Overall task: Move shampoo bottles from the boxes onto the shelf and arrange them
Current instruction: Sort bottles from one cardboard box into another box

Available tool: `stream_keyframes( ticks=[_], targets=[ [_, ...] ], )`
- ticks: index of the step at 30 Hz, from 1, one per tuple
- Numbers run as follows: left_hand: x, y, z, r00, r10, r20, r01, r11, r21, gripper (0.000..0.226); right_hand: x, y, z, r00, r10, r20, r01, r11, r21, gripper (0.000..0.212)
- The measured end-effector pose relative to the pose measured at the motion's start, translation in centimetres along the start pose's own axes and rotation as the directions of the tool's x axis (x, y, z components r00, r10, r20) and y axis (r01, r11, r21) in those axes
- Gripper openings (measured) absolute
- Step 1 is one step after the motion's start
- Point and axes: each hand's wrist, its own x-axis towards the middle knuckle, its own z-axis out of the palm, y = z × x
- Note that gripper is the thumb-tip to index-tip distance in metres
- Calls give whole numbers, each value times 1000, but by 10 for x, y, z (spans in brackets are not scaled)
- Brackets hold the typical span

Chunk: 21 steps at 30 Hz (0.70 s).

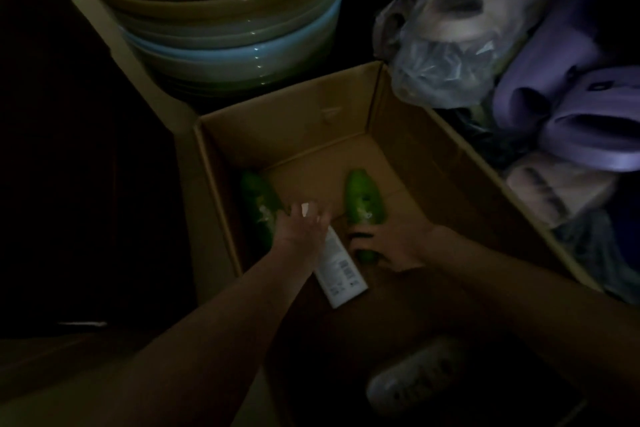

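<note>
We had a single view, taken from a wide-angle camera worn on the person's head; it looked forward and steeply down into an open brown cardboard box (346,121), which filled the middle of the frame; both bare forearms entered from the bottom edge, so the lens sat close above the work; the stack of pale round plastic basins (221,28) lay at the top; the lilac foam slippers (588,135) curved along the right edge; the light was dim.
</note>
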Motion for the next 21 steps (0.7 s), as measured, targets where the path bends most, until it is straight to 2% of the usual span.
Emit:
stream_keyframes(
  ticks=[1, 3, 4, 5, 7, 8, 10, 12, 15, 17, 19, 21],
  targets=[
    [3, 7, 5, 999, 44, 14, -44, 998, 35, 75, -9, 3, -1, 1000, 18, -21, -18, 1000, 17, 56],
    [8, 18, 14, 992, 122, 40, -126, 983, 131, 74, -9, 7, 1, 966, 235, -109, -218, 965, 147, 58],
    [9, 22, 17, 987, 155, 51, -162, 968, 192, 73, -2, 4, 3, 912, 396, -106, -351, 888, 298, 60],
    [10, 25, 19, 981, 186, 52, -193, 948, 252, 70, 6, -1, 4, 850, 525, -49, -447, 767, 460, 63],
    [11, 28, 21, 966, 256, 29, -251, 908, 336, 62, 28, -19, 15, 753, 654, 67, -527, 539, 657, 79],
    [12, 28, 21, 958, 288, 11, -272, 891, 364, 59, 36, -26, 22, 718, 691, 90, -545, 476, 690, 86],
    [13, 24, 20, 947, 323, -1, -295, 867, 400, 61, 42, -36, 33, 678, 727, 110, -566, 421, 709, 92],
    [11, 20, 16, 945, 326, 5, -300, 865, 401, 63, 37, -39, 39, 678, 722, 137, -564, 391, 727, 90],
    [8, 18, 10, 944, 330, 14, -312, 877, 366, 51, 23, -38, 36, 698, 697, 163, -534, 355, 767, 89],
    [2, 16, 5, 945, 324, -33, -296, 896, 330, 46, 11, -36, 24, 701, 695, 163, -525, 347, 778, 84],
    [-5, 13, -2, 959, 269, -90, -242, 942, 231, 49, -5, -33, 5, 665, 731, 155, -531, 316, 786, 77],
    [-18, 6, -18, 962, 208, -176, -183, 972, 151, 52, -23, -30, -20, 591, 798, 120, -518, 260, 815, 78]
  ],
)
